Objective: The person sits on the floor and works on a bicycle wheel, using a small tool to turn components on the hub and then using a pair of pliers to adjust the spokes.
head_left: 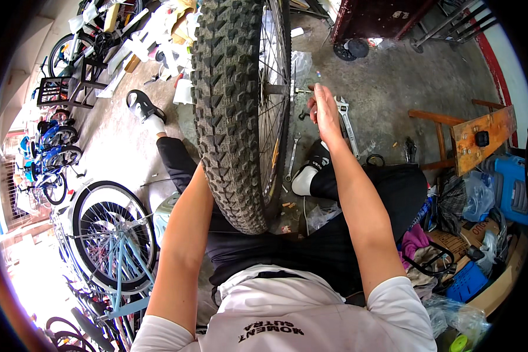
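A bicycle wheel (274, 126) with a knobby black tyre (227, 111) stands upright in front of me, between my legs. My left forearm (185, 234) goes in behind the tyre, which hides my left hand. On the wheel's right side, the threaded axle end (302, 91) sticks out from the hub. My right hand (325, 111) is at its tip, fingers bent and drawn together on it; the exact grip is partly hidden. Just right of that hand, a long wrench (349, 126) lies on the floor. A smaller wrench (293, 157) lies between the wheel and my shoe.
At left stand a light-blue bicycle (120, 267) and several small bikes (56, 146). Plastic and cardboard scraps (152, 44) litter the far left. To the right are a wooden stool (481, 141), a blue case (513, 190) and heaped bags. A dark red cabinet (381, 20) stands at the back.
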`<state>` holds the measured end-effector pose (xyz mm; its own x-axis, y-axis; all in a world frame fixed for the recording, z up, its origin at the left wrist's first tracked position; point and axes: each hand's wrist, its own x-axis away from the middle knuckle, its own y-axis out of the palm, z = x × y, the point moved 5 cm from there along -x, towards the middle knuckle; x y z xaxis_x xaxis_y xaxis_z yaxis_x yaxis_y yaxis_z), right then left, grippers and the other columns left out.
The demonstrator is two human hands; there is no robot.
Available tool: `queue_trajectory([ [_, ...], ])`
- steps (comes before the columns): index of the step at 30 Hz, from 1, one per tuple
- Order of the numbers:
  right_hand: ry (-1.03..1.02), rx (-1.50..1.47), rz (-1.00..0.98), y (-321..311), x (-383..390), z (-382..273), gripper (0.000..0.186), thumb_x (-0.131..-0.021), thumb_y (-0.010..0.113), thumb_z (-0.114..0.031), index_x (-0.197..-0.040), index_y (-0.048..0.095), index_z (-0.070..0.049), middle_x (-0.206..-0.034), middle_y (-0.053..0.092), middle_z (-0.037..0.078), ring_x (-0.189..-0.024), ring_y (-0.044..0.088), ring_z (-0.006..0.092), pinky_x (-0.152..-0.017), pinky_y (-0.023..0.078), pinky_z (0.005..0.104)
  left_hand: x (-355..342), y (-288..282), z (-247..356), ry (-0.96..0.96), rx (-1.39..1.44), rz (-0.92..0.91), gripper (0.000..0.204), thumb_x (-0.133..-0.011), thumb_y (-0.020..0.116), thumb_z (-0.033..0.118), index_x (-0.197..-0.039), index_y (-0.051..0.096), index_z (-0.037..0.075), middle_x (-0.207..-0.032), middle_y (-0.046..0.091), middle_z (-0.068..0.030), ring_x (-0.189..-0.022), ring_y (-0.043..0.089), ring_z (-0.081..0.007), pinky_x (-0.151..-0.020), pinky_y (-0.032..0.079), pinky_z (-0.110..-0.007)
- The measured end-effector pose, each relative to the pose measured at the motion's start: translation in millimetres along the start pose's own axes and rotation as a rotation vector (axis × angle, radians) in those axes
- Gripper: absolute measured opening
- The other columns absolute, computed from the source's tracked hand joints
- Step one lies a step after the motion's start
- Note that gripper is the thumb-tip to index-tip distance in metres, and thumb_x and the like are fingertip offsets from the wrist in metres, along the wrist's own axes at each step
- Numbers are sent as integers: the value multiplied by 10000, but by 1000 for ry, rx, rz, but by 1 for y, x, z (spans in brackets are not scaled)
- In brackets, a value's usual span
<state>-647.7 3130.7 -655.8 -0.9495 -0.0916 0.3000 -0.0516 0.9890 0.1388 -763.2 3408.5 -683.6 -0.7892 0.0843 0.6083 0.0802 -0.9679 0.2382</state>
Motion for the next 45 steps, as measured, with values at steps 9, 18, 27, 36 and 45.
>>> queue_trajectory([
  [9, 369, -573, 220, -32, -22, 122, 560, -970, 496, -602, -1080, 616, -67, -685, 503, 8, -543, 439, 132, -508, 341, 286, 6, 1, -1, 16, 11, -1, 429, -718, 622, 114, -1109, 600, -60, -1051, 664, -149, -973, 619, -243, -877, 450, -316],
  [18, 426, -606, 277, -41, -32, 206, 623, -947, 524, -616, -1211, 597, -56, -1044, 657, 100, -976, 638, 238, -889, 485, 387, 36, 36, 20, -10, -250, 117, 475, -678, 635, 108, -1118, 630, -71, -1035, 663, -133, -950, 598, -223, -867, 428, -291],
  [27, -45, 56, -200, -11, -16, 30, 442, -997, 565, -388, -1282, 569, -50, -1091, 645, 56, -980, 600, 155, -907, 457, 309, 11, -1, -11, -32, 108, 39, 456, -661, 627, 111, -1084, 620, -58, -1014, 652, -124, -968, 618, -223, -869, 443, -317],
  [36, -367, 621, -157, 10, -5, -16, 323, -939, 659, -253, -1144, 535, -37, -941, 651, 121, -791, 638, 241, -740, 502, 379, -24, -42, -51, 105, 17, -246, 410, -1011, 526, 242, -1324, 483, -20, -1178, 609, -222, -1078, 631, -316, -877, 567, -367],
  [45, 43, 390, -235, 8, -32, 16, 456, -1010, 477, -473, -887, 572, -44, -716, 586, 44, -664, 553, 153, -631, 427, 323, -17, -21, -36, 52, -28, -204, 400, -994, 520, 228, -1314, 491, -10, -1159, 618, -209, -1087, 631, -312, -890, 550, -382],
])
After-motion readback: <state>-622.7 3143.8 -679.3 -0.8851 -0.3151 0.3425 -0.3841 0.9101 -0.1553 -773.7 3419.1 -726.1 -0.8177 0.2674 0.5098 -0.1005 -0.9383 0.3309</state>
